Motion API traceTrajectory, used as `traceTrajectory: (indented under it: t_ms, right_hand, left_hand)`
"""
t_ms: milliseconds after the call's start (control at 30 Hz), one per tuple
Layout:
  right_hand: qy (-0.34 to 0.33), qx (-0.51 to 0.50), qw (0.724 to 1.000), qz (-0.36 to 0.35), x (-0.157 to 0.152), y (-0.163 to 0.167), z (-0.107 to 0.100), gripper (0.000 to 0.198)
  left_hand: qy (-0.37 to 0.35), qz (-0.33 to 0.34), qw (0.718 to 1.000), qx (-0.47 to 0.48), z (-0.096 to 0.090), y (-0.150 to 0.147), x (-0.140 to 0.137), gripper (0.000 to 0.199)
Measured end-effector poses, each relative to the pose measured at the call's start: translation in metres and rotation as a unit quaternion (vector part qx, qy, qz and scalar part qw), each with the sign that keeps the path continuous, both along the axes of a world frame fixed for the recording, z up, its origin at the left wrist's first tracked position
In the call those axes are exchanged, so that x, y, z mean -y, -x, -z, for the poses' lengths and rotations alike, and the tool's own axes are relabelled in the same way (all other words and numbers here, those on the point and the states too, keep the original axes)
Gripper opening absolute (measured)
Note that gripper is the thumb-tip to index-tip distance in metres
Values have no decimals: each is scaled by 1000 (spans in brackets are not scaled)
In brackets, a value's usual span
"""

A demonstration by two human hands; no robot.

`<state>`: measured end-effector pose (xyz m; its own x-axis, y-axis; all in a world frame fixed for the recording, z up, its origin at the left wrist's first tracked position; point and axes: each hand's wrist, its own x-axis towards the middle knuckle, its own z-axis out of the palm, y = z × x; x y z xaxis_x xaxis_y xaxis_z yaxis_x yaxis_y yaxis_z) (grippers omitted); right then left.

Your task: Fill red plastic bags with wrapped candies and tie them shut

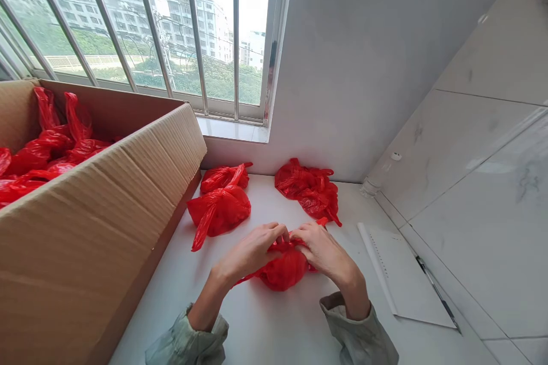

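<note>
On the white table (257,328) in front of me lies a bulging red plastic bag (282,272). Both hands grip its gathered top. My left hand (257,248) comes in from the left, its curled fingers closed on the bag's plastic. From the other side my right hand (319,245) also pinches the bag, fingers bent toward the left hand. The bag's contents are hidden. Just beyond my left hand sits a tied red bag (225,211), with another red bag (218,178) behind it. Past my right hand are crumpled red bags (306,182) near the wall.
A large open cardboard box (107,205) holding several red bags (51,148) stands at the left. To the right lie a spiral notebook (411,274) and a pen (436,291) by the tiled wall (479,182). A barred window (171,40) is behind.
</note>
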<state>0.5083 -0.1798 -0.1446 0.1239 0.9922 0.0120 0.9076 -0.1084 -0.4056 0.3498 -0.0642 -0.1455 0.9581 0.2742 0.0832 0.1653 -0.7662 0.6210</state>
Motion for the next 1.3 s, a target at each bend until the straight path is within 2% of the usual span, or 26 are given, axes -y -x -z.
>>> traceTrajectory:
  t_ms: [200, 367, 433, 533, 633, 800, 967, 1300]
  right_hand:
    - [-30, -20, 999, 23, 6, 2, -10, 28]
    - [-60, -6, 998, 29, 8, 8, -19, 10]
    - [-58, 17, 997, 37, 5, 12, -17, 4]
    - [-55, 61, 996, 42, 0, 16, -10, 9]
    - [-60, 89, 994, 35, -4, 18, -3, 4]
    - [-67, 87, 994, 21, -6, 17, 1, 9]
    - [-80, 82, 993, 4, -5, 17, 2, 13]
    - [-114, 55, 992, -6, -5, 14, 0, 23]
  left_hand:
    - [1, -25, 1000, 5, -4, 5, -4, 10]
    - [1, -29, 999, 14, -3, 7, -4, 10]
    - [0, -27, 999, 19, -3, 5, -3, 11]
    - [0, -22, 999, 24, -2, 3, -3, 14]
    - [0, -21, 999, 24, 0, 3, -4, 15]
    - [-1, -29, 999, 20, 1, 6, -7, 12]
    - [3, -27, 1000, 12, 1, 6, -6, 18]
    - [-9, -20, 1000, 1, 1, 7, -15, 12]
